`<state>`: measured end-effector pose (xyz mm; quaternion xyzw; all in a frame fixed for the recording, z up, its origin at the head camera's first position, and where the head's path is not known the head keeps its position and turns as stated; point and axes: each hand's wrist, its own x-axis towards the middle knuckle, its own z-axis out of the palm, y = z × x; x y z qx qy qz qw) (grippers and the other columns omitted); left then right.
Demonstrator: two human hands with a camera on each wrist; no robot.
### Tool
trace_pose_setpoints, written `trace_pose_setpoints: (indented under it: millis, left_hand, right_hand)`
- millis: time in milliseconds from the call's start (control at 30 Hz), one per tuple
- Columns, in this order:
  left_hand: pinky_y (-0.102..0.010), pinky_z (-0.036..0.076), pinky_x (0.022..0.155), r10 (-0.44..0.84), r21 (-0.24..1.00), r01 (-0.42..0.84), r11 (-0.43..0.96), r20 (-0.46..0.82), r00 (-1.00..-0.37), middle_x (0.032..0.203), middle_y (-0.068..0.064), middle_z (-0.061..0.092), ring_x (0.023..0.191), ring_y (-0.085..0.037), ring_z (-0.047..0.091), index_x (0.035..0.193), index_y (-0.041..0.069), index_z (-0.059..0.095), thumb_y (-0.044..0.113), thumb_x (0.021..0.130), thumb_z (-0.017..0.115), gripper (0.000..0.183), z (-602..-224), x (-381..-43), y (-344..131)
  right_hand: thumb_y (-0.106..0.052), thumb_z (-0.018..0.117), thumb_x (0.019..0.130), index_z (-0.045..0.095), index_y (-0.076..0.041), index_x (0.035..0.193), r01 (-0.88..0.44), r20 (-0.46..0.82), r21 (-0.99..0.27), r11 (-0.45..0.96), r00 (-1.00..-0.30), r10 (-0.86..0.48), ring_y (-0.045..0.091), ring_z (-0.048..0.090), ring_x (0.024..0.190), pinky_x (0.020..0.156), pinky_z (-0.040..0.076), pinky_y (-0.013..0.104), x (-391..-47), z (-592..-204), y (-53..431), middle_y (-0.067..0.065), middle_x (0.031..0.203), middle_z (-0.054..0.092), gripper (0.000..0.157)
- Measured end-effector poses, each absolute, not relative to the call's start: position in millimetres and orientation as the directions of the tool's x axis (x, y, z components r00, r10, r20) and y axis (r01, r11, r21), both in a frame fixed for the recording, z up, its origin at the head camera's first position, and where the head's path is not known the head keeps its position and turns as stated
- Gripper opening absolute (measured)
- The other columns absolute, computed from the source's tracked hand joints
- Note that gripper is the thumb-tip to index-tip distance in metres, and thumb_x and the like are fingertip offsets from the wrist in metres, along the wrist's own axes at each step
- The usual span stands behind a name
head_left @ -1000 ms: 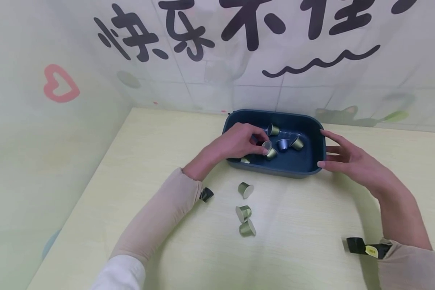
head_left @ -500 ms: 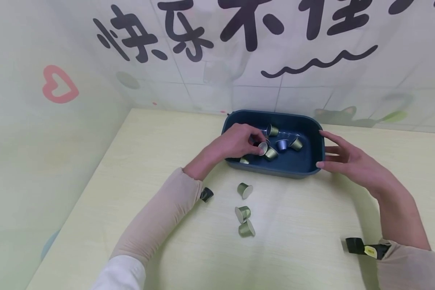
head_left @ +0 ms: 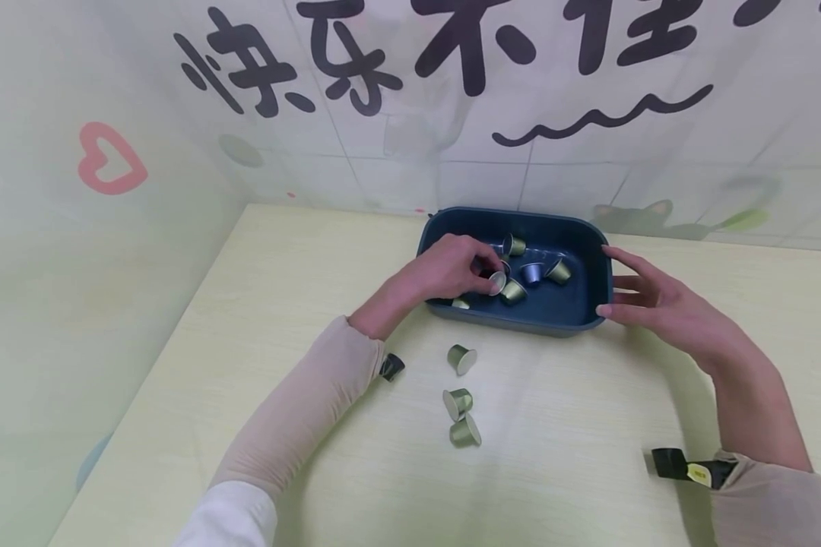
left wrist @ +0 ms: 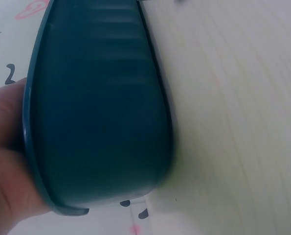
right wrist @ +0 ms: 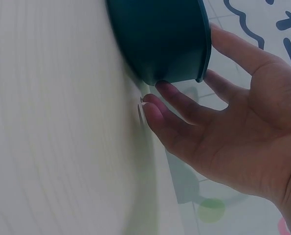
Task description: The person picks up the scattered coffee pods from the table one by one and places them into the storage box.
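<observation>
A dark blue bin stands at the back of the table. My left hand reaches over its left side and pinches a coffee capsule, its pale lid showing at the fingertips. Inside the bin lie several more capsules, among them a blue capsule and a green capsule right beside the held one. My right hand has its fingers spread against the bin's right end, thumb at the front corner. In the left wrist view, the bin's wall hides my left fingertips.
On the table in front of the bin are three green capsules: an upper one, a middle one and a lower one. The last two touch. A printed wall rises close behind the bin.
The capsule in my left hand has shifted slightly left and down, its pale lid turning a little. My right hand has stayed at the bin's end.
</observation>
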<state>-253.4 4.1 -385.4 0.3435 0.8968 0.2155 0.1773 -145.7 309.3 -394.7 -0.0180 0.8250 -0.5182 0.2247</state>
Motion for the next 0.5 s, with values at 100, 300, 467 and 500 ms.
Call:
trace_pose_setpoints:
  millis: [100, 300, 467, 500]
  left_hand:
    - [-0.023, 0.046, 0.074, 0.692, 0.504, 0.542, 0.672, -0.168, -0.702, 0.103, 0.005, 0.070, 0.084, -0.010, 0.059, 0.111, 0.018, 0.074, 0.029, 0.089, 0.077, 0.025, -386.0, -253.3, 4.7]
    - [-0.023, 0.045, 0.075, 0.684, 0.497, 0.534, 0.684, -0.184, -0.705, 0.104, 0.005, 0.069, 0.085, -0.011, 0.058, 0.110, 0.018, 0.074, 0.030, 0.089, 0.077, 0.024, -386.3, -252.7, 5.8]
    - [-0.024, 0.045, 0.075, 0.686, 0.481, 0.538, 0.692, -0.208, -0.697, 0.104, 0.004, 0.068, 0.085, -0.012, 0.057, 0.112, 0.018, 0.074, 0.030, 0.089, 0.077, 0.026, -386.7, -252.7, 6.6]
    - [-0.024, 0.045, 0.075, 0.689, 0.476, 0.542, 0.692, -0.211, -0.694, 0.104, 0.004, 0.068, 0.085, -0.012, 0.057, 0.112, 0.018, 0.074, 0.030, 0.089, 0.076, 0.026, -386.9, -252.7, 6.8]
  right_hand:
    - [-0.034, 0.066, 0.097, 0.007, -0.043, 0.159, 0.205, -0.354, -0.862, 0.464, -0.898, -0.262, 0.040, 0.027, 0.143, 0.105, 0.027, 0.062, -145.7, -395.3, 309.6, 0.021, 0.157, 0.028, 0.085]
    - [-0.033, 0.065, 0.097, 0.007, -0.044, 0.158, 0.202, -0.353, -0.862, 0.464, -0.897, -0.265, 0.038, 0.028, 0.142, 0.104, 0.029, 0.059, -146.2, -396.8, 310.7, 0.019, 0.157, 0.029, 0.085]
    - [-0.033, 0.065, 0.098, 0.007, -0.044, 0.158, 0.194, -0.349, -0.863, 0.467, -0.897, -0.271, 0.039, 0.026, 0.143, 0.105, 0.029, 0.059, -147.7, -397.0, 311.7, 0.019, 0.158, 0.027, 0.084]
    - [-0.033, 0.065, 0.098, 0.007, -0.044, 0.158, 0.193, -0.348, -0.863, 0.467, -0.897, -0.272, 0.039, 0.026, 0.143, 0.105, 0.029, 0.060, -148.1, -396.8, 311.9, 0.019, 0.159, 0.026, 0.084]
